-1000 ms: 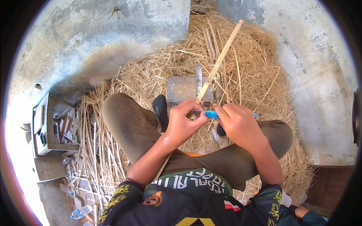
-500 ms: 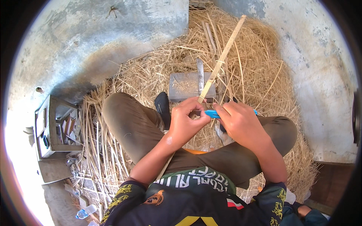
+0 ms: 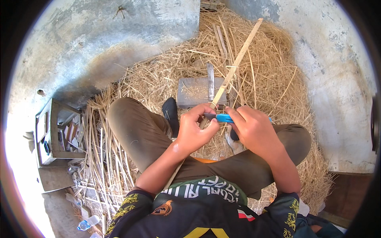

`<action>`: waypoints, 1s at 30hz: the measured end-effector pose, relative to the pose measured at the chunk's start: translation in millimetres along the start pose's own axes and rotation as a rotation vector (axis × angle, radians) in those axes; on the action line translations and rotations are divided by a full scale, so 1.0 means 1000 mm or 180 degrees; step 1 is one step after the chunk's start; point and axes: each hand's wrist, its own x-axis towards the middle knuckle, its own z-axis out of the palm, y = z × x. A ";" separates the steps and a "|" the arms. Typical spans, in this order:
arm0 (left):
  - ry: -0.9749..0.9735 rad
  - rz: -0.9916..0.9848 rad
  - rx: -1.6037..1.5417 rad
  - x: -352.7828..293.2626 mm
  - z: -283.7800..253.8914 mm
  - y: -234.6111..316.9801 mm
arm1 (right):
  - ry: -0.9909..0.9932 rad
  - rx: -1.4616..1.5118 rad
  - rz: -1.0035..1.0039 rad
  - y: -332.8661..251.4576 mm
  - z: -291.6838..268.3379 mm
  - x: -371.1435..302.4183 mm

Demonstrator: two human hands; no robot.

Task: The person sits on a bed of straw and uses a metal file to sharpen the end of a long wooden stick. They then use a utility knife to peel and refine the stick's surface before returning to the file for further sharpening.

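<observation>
Vs. half a sec. ago, the L hand [image 3: 197, 127]'s thumb had parted a bit from its index finger, baring more of the dark blade [image 3: 209, 116] and of the pale strip [image 3: 240, 59], which slanted out over the grey block [image 3: 190, 93] (knife [image 3: 210, 81] lying on top). L fingers stayed curled round the strip, R hand [image 3: 254, 129] pinched the blue handle [image 3: 225, 118]; prob. just a grip tweak, w/ blade-strip contact unclear.

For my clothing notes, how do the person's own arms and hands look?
The left sleeve and right sleeve are short, black, with yellow leafy patterns; the forearms are bare. No glove or wristwatch shows on left hand or right hand.
</observation>
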 end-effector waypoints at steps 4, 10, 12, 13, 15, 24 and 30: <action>-0.0194 0.0028 -0.0339 0.001 -0.003 0.004 | -0.0014 0.0275 0.0186 0.002 -0.006 -0.001; -0.0079 0.0176 -0.0671 0.003 0.000 0.000 | 0.0192 0.0631 0.0378 0.002 -0.004 -0.002; 0.0081 -0.0263 -0.1273 0.003 0.000 0.008 | 0.0243 0.0672 0.0495 0.006 -0.005 -0.001; 0.0095 -0.0373 -0.1134 0.005 -0.003 0.012 | 0.0121 0.0697 0.0624 0.010 -0.010 -0.003; 0.0135 -0.0581 -0.0863 0.009 -0.014 0.019 | -0.0148 0.1219 0.1090 0.016 -0.014 -0.005; 0.0207 -0.0685 -0.1311 0.007 -0.018 0.019 | -0.0298 0.2573 0.2292 0.021 -0.005 -0.007; 0.0467 -0.0597 -0.1621 0.009 -0.009 0.034 | -0.0076 0.2328 0.2182 0.016 -0.010 -0.001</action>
